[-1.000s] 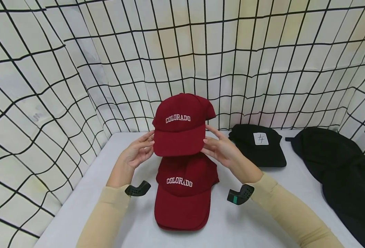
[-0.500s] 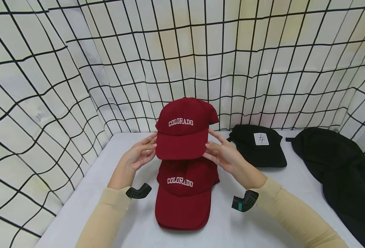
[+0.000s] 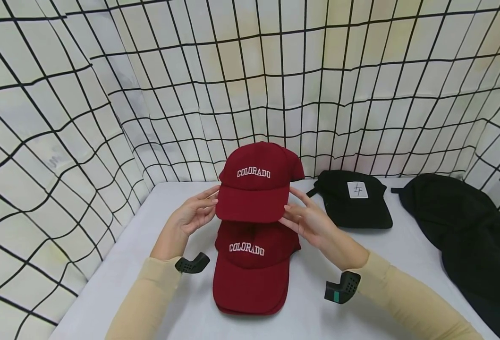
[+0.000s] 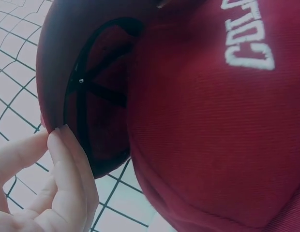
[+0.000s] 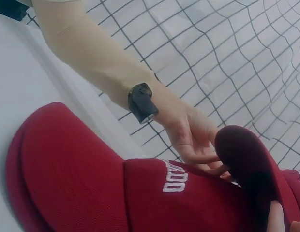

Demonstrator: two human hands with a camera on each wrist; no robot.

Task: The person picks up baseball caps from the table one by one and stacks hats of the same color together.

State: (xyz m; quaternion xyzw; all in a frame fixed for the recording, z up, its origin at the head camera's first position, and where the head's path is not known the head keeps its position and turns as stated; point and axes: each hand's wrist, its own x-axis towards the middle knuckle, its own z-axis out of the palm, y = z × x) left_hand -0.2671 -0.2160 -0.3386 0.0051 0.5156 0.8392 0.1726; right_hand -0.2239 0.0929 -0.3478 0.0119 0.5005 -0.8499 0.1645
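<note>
Toward the far edge of the tabletop [image 3: 126, 245], the upper red cap [image 3: 260, 163] is pinched at both brim [image 3: 251, 205] sides by left hand [image 3: 193, 212] and right hand [image 3: 311, 221], seemingly for even support.

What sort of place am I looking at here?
Probably a small walled work booth, judging by the white tabletop, the pale, black-gridded walls behind it, and the red caps in front.

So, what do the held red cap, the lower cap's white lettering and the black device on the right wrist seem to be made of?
Held red cap: matte fabric, perhaps cotton; dark seam strips show inside. White lettering: probably embroidered thread; close up it looks raised and fuzzy. Black device: likely dull, hard plastic, judging by its angular shape and small holes.
</note>
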